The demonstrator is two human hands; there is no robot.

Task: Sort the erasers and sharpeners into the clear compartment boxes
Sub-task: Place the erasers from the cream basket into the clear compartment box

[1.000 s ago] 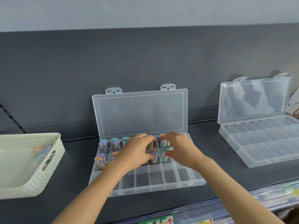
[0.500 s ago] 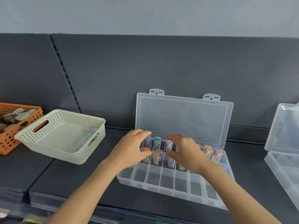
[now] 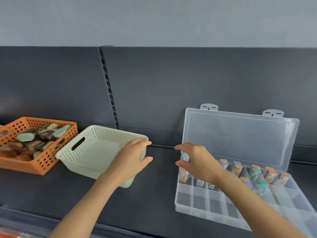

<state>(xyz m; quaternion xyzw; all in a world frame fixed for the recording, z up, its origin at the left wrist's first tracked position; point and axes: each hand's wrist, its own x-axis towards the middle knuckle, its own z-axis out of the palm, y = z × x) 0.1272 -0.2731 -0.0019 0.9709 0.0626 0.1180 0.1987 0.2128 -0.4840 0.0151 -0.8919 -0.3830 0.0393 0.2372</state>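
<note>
Clear plastic box [image 3: 192, 206] sits open on the dark shelf [image 3: 154, 194], lid up, with small capped erasers [image 3: 253, 174] standing in its back two rows of compartments. Left of it is a cream basket [image 3: 82, 152], then an orange basket [image 3: 42, 162] piled with flat oval pieces [image 3: 25, 136]. The left hand [image 3: 132, 162] hovers over the cream basket's right end and the right hand [image 3: 197, 162] over the box's left end — both loosely spread, gripping nothing.

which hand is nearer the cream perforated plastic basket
Left. The left hand is over the cream perforated plastic basket; the right hand is apart, over the clear compartment box.
</note>
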